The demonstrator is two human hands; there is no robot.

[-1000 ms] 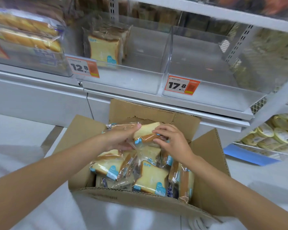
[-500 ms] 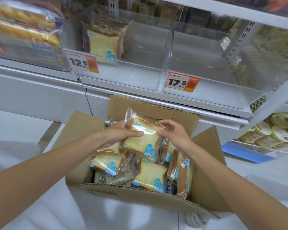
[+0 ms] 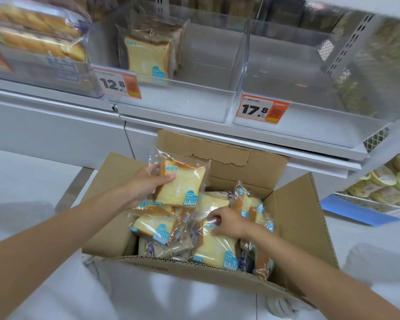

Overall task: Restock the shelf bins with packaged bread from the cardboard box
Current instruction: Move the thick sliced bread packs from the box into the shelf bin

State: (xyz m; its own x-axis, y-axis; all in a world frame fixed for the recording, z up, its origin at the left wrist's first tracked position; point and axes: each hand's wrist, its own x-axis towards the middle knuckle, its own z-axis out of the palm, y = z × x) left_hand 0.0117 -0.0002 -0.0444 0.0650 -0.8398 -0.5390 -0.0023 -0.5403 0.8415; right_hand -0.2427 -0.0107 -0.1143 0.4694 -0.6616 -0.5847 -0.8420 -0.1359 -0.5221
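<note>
Left hand (image 3: 148,183) grips a square toast pack (image 3: 183,183), thumb across its glossy face, just above the corrugated cardboard box (image 3: 298,215). Right hand (image 3: 226,221) pinches the crinkly wrap of a second pack (image 3: 217,248) inside, fingertips lost in glare. Far off, the clear bin (image 3: 206,65) looks blurred.

Hands: left hand (image 3: 143,184) and right hand (image 3: 229,221), both bare.
Forearms: left forearm (image 3: 67,227) and right forearm (image 3: 310,269), bare up to the frame edge.
Clothing: white cloth (image 3: 148,294) in soft folds just below the box (image 3: 296,215); garment type unclear.
</note>
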